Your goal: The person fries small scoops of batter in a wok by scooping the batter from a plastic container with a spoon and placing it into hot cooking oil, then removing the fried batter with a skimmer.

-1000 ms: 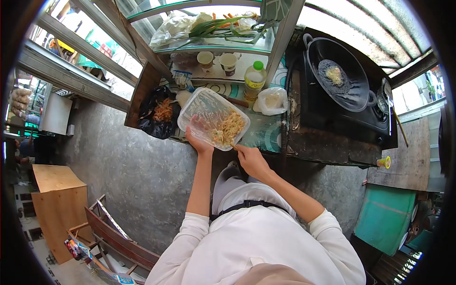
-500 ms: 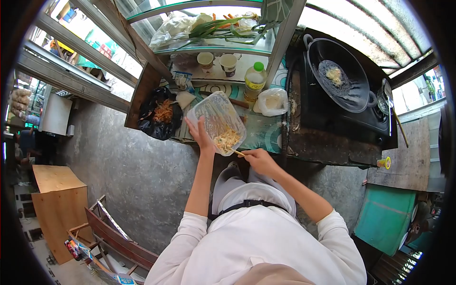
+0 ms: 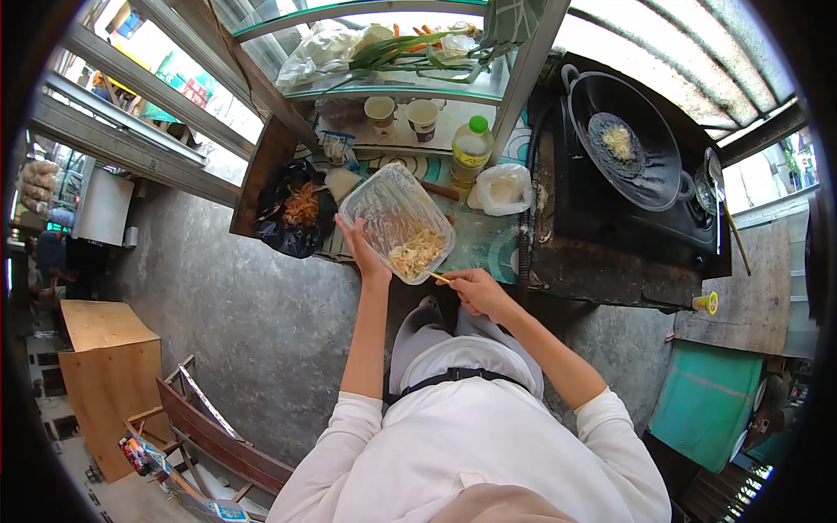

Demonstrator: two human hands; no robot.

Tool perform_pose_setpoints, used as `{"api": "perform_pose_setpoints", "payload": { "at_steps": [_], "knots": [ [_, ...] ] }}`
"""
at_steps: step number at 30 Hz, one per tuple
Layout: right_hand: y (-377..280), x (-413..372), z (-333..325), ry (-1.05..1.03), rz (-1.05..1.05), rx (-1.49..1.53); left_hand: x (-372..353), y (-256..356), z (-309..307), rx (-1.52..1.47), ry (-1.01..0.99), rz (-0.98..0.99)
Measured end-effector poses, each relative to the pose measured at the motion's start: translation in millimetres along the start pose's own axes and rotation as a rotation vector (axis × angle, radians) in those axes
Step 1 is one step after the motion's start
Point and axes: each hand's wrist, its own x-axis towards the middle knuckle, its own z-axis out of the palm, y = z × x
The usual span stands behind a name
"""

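Note:
My left hand (image 3: 364, 253) holds a clear plastic container (image 3: 392, 205) by its left side, tilted toward me. Shredded batter mix (image 3: 417, 253) lies in its near corner. My right hand (image 3: 478, 292) grips a thin wooden utensil (image 3: 438, 277), whose far end reaches into the mix. Behind the container stand a yellow-labelled bottle with a green cap (image 3: 471, 152) and a white plastic bag (image 3: 504, 189). To the left, a black plastic bag (image 3: 283, 228) holds orange shreds (image 3: 302, 205).
At the right, a black wok (image 3: 610, 105) on the stove (image 3: 645, 240) contains a pale frying piece (image 3: 618, 142). Two paper cups (image 3: 422, 119) stand below a glass shelf with green leaves (image 3: 384, 54). A wooden bench (image 3: 218, 436) is at lower left.
The container has shifted slightly and the mix in it has changed shape. My right hand has moved a little, its fingers now more curled around the utensil.

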Motion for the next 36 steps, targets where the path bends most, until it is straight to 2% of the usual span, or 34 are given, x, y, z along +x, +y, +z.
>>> {"api": "perform_pose_setpoints", "payload": {
  "at_steps": [1, 2, 5, 6, 9, 13, 16, 19, 23, 26, 29, 30, 33, 36],
  "knots": [
    [5, 1, 3, 0.024, -0.023, -0.064, 2, -1, -2, -0.010, 0.001, -0.008],
    [10, 5, 7, 0.107, -0.231, -0.360, 2, 0, -1, -0.020, 0.002, -0.016],
    [17, -8, 22, 0.274, -0.581, -0.573, 1, 2, 1, -0.054, 0.002, -0.006],
    [6, -18, 27, 0.253, -0.459, -0.641, 3, 0, 0, -0.027, 0.006, 0.002],
    [19, -23, 35, 0.356, -0.576, -0.823, 5, -1, 1, 0.041, 0.009, 0.018],
    [23, -19, 19, 0.237, -0.569, -0.649, -6, 11, 11, 0.073, 0.008, -0.011],
    [24, -13, -7, 0.103, -0.373, -0.449, 4, 1, 0, 0.095, 0.002, 0.042],
    [0, -27, -20, -0.105, 0.055, 0.128, 4, -4, -5, 0.079, 0.012, 0.047],
    [9, -7, -18, 0.015, 0.001, 0.023, -11, 7, 1, 0.017, 0.001, -0.073],
    [20, 8, -5, 0.227, -0.442, -0.623, -4, -3, -4, -0.047, -0.048, -0.106],
    [14, -2, 10, 0.184, -0.508, -0.696, -5, -2, 0, 0.042, -0.015, -0.068],
    [25, 3, 10, 0.208, -0.627, -0.727, -1, -2, 0, 0.034, -0.035, -0.057],
    [22, -5, 2, 0.135, -0.521, -0.712, -5, 7, 2, 0.017, -0.068, -0.047],
    [17, -13, -10, 0.065, -0.224, -0.425, -10, 10, 3, -0.037, -0.088, -0.077]
  ]
}}
